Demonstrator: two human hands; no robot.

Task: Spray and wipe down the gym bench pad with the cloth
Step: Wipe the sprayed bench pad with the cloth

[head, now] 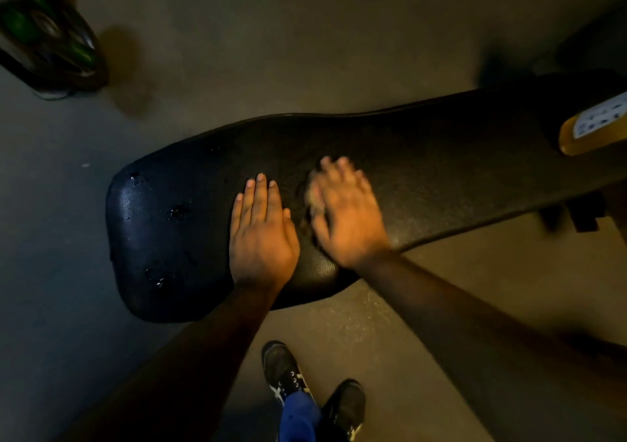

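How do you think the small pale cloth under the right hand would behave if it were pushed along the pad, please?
The small pale cloth looks bunched beneath the right hand, so it is probably floppy. Droplets glisten on the black bench pad, so it may glide easily there.

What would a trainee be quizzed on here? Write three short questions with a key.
1. True or false: the left hand lies flat on the bench pad.
2. Which hand covers the cloth?
3. Droplets glisten toward which end of the pad: A, the rounded end, or B, the end by the yellow bottle?

Key: 1 true; 2 the right hand; 3 A.
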